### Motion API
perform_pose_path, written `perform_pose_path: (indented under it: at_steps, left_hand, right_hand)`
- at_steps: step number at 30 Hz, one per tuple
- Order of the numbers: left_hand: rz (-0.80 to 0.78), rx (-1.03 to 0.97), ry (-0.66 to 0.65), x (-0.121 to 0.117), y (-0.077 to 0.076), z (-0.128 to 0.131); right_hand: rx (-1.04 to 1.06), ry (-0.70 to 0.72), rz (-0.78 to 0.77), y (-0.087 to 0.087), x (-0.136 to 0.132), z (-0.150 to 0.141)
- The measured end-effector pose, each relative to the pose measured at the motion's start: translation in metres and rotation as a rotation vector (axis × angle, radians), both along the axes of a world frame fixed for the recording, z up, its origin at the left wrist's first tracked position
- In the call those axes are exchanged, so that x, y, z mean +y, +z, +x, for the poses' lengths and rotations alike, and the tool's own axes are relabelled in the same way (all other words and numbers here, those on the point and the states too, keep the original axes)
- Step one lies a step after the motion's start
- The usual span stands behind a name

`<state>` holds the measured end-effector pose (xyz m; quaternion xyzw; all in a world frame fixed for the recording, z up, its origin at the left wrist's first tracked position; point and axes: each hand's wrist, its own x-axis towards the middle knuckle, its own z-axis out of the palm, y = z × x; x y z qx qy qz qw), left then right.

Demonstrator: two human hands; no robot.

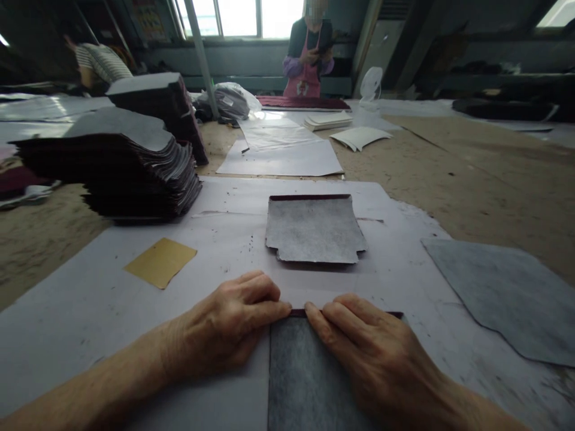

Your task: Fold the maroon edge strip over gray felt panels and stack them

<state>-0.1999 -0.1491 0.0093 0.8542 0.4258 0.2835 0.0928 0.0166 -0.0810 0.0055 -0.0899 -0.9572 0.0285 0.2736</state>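
Observation:
A grey-backed sheet of dark material [296,371] lies in front of me, its far edge turned over into a narrow dark maroon strip. My left hand [238,317] is closed at the left end of that strip, fingers curled and thumb pressing the fold. On the fold's right part, my right hand [363,335] bears down with its fingers together, covering much of the sheet. Just beyond my hands lies a second grey-backed piece [314,230], with a turned far edge and notched near corners.
White paper [215,239] covers the work surface. A yellow card [162,262] lies left, below a tall stack of dark sheets [148,167]. At right rests a larger grey sheet [503,293]. Across the table stands a person in a pink apron [309,63]; another person bends at far left.

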Motion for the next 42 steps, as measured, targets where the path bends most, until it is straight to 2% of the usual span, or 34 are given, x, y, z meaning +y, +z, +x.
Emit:
perform_pose_path:
  at_steps: [6, 11, 16, 20, 28, 32, 34, 36, 39, 42]
  left_hand:
    - [0.082, 0.102, -0.05, -0.002, 0.003, 0.002]
    - [0.215, 0.156, 0.033, -0.021, 0.007, 0.011]
    - [0.267, 0.139, 0.191, -0.044, -0.005, 0.024]
    - [0.291, 0.096, 0.246, -0.048, -0.017, 0.027]
    - [0.28, 0.106, 0.258, -0.047, -0.018, 0.026]
    - [0.267, 0.123, 0.277, -0.049, -0.01, 0.028]
    - [0.173, 0.162, 0.276, -0.05, -0.003, 0.028]
    - [0.086, 0.181, 0.263, -0.051, 0.004, 0.028]
    - [0.052, 0.148, 0.243, -0.051, 0.008, 0.028]
    - [0.019, 0.12, 0.233, -0.052, 0.007, 0.028]
  right_hand:
    - [-0.152, -0.022, -0.021, 0.007, 0.0, -0.006]
    - [-0.221, -0.05, -0.03, 0.014, -0.001, -0.01]
    - [-0.297, -0.028, -0.068, 0.014, 0.004, -0.013]
    - [-0.323, -0.012, -0.065, 0.014, 0.008, -0.015]
    - [-0.347, -0.02, -0.038, 0.013, 0.005, -0.014]
    - [-0.366, -0.03, -0.001, 0.014, 0.003, -0.016]
    - [-0.372, -0.024, -0.011, 0.015, 0.004, -0.015]
    - [-0.307, -0.012, -0.081, 0.015, 0.006, -0.012]
    - [-0.073, -0.037, -0.202, 0.014, 0.012, -0.003]
    - [-0.013, -0.11, -0.197, 0.012, 0.015, 0.005]
